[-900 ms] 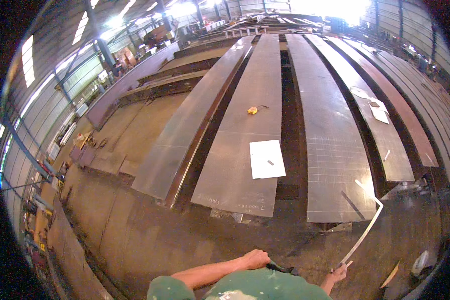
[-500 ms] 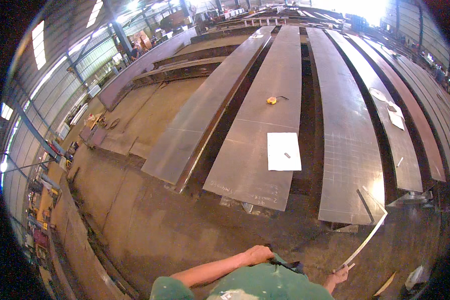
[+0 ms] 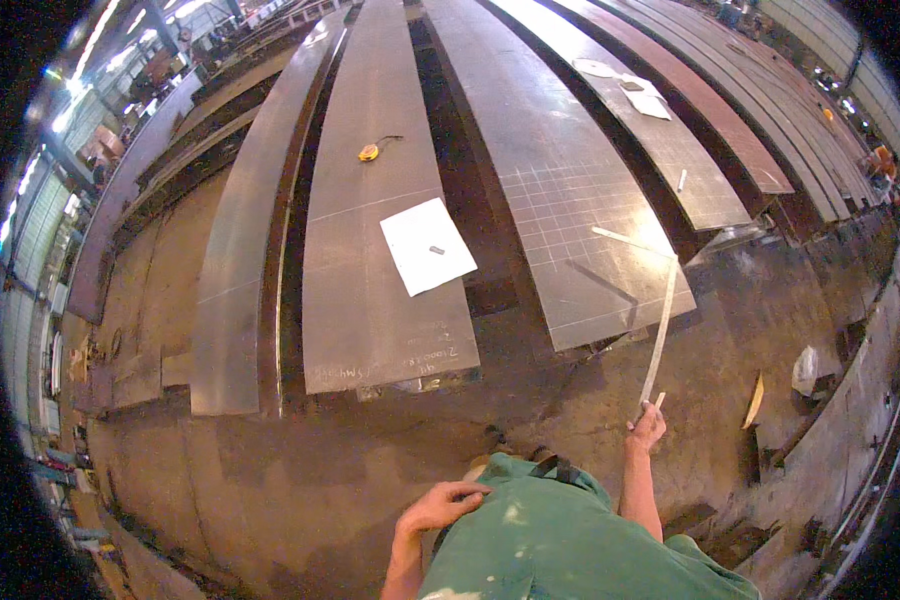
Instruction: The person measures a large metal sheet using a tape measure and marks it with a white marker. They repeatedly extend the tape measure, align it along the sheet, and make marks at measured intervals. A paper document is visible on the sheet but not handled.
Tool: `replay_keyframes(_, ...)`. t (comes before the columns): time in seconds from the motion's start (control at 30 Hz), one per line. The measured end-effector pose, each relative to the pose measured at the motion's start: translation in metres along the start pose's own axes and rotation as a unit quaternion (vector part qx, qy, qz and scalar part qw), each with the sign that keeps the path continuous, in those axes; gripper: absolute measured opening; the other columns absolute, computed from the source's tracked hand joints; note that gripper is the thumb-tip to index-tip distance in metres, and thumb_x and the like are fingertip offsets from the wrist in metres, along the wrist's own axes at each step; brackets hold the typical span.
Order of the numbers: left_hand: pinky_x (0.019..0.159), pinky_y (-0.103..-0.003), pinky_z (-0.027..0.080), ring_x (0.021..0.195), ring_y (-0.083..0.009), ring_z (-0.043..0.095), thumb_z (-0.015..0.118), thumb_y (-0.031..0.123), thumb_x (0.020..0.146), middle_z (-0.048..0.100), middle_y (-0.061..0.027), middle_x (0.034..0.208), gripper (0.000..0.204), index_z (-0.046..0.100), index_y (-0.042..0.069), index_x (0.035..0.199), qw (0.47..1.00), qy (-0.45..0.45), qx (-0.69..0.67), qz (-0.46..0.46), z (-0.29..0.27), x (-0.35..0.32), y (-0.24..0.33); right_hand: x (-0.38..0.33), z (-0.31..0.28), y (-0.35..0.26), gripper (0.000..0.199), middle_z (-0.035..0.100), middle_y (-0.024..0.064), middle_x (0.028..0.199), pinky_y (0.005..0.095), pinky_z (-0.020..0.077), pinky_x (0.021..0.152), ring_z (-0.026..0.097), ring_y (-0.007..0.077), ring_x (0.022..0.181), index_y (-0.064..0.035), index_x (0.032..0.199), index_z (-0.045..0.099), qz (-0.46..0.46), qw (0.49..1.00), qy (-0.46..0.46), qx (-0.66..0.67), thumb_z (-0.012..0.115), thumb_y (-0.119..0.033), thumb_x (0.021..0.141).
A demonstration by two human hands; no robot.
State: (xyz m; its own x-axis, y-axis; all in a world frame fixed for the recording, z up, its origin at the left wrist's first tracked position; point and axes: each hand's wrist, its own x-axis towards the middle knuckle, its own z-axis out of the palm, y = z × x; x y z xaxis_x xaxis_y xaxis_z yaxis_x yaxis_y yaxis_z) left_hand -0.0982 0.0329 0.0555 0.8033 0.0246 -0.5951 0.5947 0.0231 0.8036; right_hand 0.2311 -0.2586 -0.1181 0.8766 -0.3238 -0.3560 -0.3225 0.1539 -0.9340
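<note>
In my right hand is one end of a pale L-shaped steel square. Its long leg reaches away over the near end of a gridded steel plate, and the short leg angles left above that plate. A dark stripe like its shadow lies below. A short pale stick pokes out beside my right fingers; I cannot tell what it is. My left hand rests open against the front of my green shirt, its fingers stretched and holding nothing.
To the left, another long plate bears a white paper sheet with a small dark piece on it, and a yellow tape measure. Papers and a white stick lie on a plate farther right. Dark gaps separate the plates.
The view has swung right and down. My left hand has moved from the dark strap at my waist to my shirt front. My right hand still holds the square, now extended farther forward.
</note>
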Motion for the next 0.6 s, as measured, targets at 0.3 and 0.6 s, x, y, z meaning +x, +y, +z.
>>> replay_keyframes(0.3,0.086,-0.031,0.051,0.095,-0.0133,0.064,0.063,0.032,0.097,0.073,-0.0076,0.104,0.034,0.070,0.003,0.115,0.996,-0.066,0.051,-0.044,-0.013,0.012,0.030,-0.043,-0.001,-0.033,0.013,0.046,-0.0028,0.069,0.0270,0.0336,0.041,0.042,0.0100,0.056,-0.0077,0.082,0.061,-0.011,1.000,0.018,-0.021,0.067,-0.019,0.085)
replay_keyframes(0.6,0.088,-0.037,0.052,0.098,-0.0270,0.069,0.061,0.039,0.095,0.073,-0.0135,0.105,0.040,0.069,0.007,0.118,0.993,0.045,0.108,-0.018,-0.032,0.073,0.009,-0.018,0.041,-0.052,0.013,0.047,-0.0036,0.067,0.0269,0.0333,0.039,0.042,0.0095,0.055,-0.0085,0.077,0.061,-0.019,0.997,0.039,-0.056,0.067,-0.017,0.085)
